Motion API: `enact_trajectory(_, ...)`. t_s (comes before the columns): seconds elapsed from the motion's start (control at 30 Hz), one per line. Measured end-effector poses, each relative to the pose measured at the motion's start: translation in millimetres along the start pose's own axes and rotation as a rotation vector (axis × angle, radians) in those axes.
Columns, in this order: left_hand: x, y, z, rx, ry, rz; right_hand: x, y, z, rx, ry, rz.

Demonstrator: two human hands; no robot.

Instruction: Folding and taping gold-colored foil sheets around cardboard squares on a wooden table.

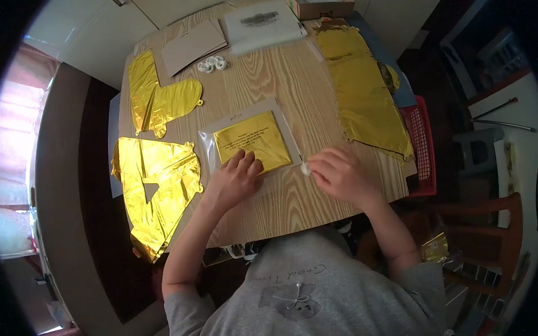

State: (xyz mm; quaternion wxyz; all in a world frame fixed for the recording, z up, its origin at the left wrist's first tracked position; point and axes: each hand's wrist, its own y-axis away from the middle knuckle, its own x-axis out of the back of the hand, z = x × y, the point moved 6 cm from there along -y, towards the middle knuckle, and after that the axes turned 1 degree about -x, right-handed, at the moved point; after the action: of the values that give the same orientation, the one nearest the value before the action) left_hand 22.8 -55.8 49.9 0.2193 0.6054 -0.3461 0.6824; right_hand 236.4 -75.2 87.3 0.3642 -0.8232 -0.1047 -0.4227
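A folded gold foil balloon (255, 137) lies in a clear plastic bag (207, 142) with a pale card behind it, in the middle of the table. My left hand (235, 178) rests on the bag's near edge, fingers slightly bent over the gold foil. Just right of the bag, my right hand (341, 174) pinches a small white roll (305, 168) between thumb and fingers. Several similar white rolls (212, 64) sit in a cluster farther back. On the left lie two flat gold foil balloons, an angular one (161, 97) and a larger one with a triangular hole (157, 190).
Another long gold foil balloon (365, 85) covers the table's right side. Brown card sheets (193, 46), clear bags (263, 26) and an open cardboard box (319, 7) are at the back. A red plastic basket (423, 148) stands off the right edge, near a wooden chair (509, 238).
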Motion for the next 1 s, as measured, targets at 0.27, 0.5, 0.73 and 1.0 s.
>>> enact_trajectory(0.27, -3, -3, 9, -0.005, -0.174, -0.071, -29, 8, 10, -0.051, -0.059, -0.196)
enact_trajectory(0.5, 1, -5, 11, -0.034, -0.158, -0.103, -41, 1, 30, 0.03, 0.039, -0.186)
enact_trajectory(0.73, -3, -8, 12, -0.015, -0.204, -0.044, -44, 9, 41, -0.033, 0.062, -0.259)
enact_trajectory(1.0, -5, -14, 15, 0.024, -0.257, -0.007, -38, 17, 23, -0.24, -0.178, -0.22)
